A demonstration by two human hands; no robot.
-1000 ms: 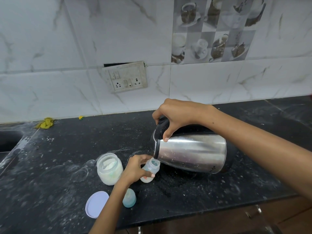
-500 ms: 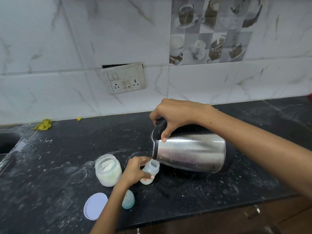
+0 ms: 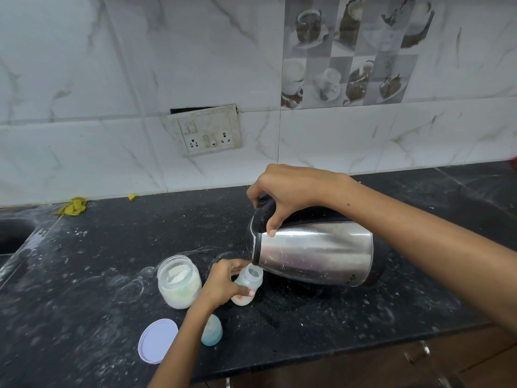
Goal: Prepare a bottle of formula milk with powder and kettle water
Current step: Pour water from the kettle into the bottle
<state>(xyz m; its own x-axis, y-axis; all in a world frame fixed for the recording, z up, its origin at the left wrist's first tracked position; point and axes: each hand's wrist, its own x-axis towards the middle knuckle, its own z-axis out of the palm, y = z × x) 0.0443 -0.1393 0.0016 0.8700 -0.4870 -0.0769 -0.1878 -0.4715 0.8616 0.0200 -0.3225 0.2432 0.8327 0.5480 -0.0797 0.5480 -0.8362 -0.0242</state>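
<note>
A small clear baby bottle stands open-mouthed on the black counter, with white contents at its bottom. My left hand wraps around its left side. A steel kettle with a black lid is tipped nearly flat, its spout right above the bottle's mouth. My right hand grips the kettle's black handle from above. An open clear jar of white powder stands just left of the bottle.
The jar's pale lid lies near the front edge, beside the bottle's blue-green cap. A sink opens at far left. A yellow scrap lies by the wall. A socket plate is on the tiles.
The kettle stays tipped over the bottle with barely any shift. Both hands keep their holds.
</note>
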